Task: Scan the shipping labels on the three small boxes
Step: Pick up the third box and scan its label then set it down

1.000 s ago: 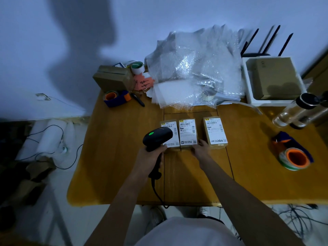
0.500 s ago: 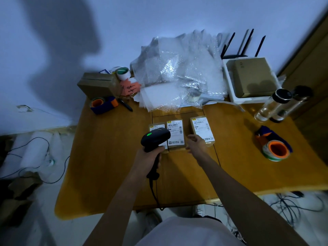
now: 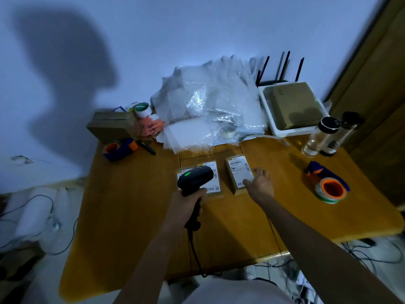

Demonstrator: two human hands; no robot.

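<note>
Head view — left hand (image 3: 186, 205) clamps scanner (image 3: 195, 177); right hand (image 3: 260, 184) (fingers spread) touches right box (image 3: 237, 172).

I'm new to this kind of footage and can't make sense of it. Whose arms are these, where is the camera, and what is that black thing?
No machine here: a person wears a camera on the head, looking down at their own arms. The left hand grips a black barcode scanner over two small labelled boxes. The open right hand rests on a third box. The wooden table also holds bubble wrap, tape rolls and bottles.
</note>
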